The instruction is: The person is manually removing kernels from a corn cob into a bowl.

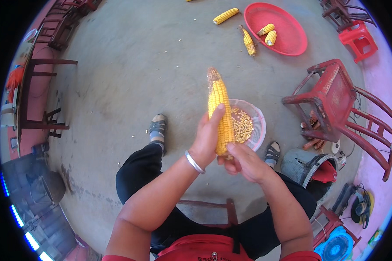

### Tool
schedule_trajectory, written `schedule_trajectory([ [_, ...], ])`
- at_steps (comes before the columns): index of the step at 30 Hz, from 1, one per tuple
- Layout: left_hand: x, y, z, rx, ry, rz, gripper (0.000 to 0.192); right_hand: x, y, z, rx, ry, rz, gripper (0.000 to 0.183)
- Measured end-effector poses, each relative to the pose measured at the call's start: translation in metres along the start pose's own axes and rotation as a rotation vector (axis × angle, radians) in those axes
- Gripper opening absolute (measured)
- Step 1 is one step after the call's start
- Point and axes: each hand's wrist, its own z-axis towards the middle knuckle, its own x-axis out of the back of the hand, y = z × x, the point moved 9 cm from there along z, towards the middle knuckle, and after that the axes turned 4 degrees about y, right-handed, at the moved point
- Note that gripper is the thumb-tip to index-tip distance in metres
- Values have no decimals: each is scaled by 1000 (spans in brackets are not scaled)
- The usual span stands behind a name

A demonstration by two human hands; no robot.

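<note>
An ear of yellow corn [221, 107] is held up in front of me, its brown, withered tip pointing away. My left hand [205, 138] wraps around it from the left, thumb lying along the kernels. At the near, thick end, my right hand [246, 161] grips the ear with its thumb pressed on the kernels. The fingers beneath are partly hidden. Below and beyond the hands, a pink-and-white plastic basket [262, 122] stands on the floor between my feet. Loose corn kernels [244, 125] lie in it, and the ear and hands cover its left side.
Ahead, a red round tray [297, 36] holds two ears; another ear of corn [248, 40] lies beside it. A red wooden chair [333, 88] lies tipped at right, near bare cobs [312, 143] and a grey bucket [295, 166]. At left is a wooden table [24, 98].
</note>
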Motion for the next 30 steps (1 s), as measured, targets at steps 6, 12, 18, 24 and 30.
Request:
schedule_trajectory([
  [6, 0, -3, 4, -33, 21, 63, 45, -2, 5, -2, -9, -63, -1, 34],
  [12, -1, -1, 4, -85, 6, 125, 46, -1, 1, -3, -20, 1, -23, 32],
  [18, -4, 1, 6, -89, -5, 69, 44, 8, -3, -2, -24, 64, -179, 37],
  [24, 1, -4, 9, -59, -19, 59, 45, -5, -4, -6, 28, -42, -173, 38],
  [30, 1, -4, 3, 17, 15, -73, 44, -1, 0, -2, 26, -14, -7, 37],
])
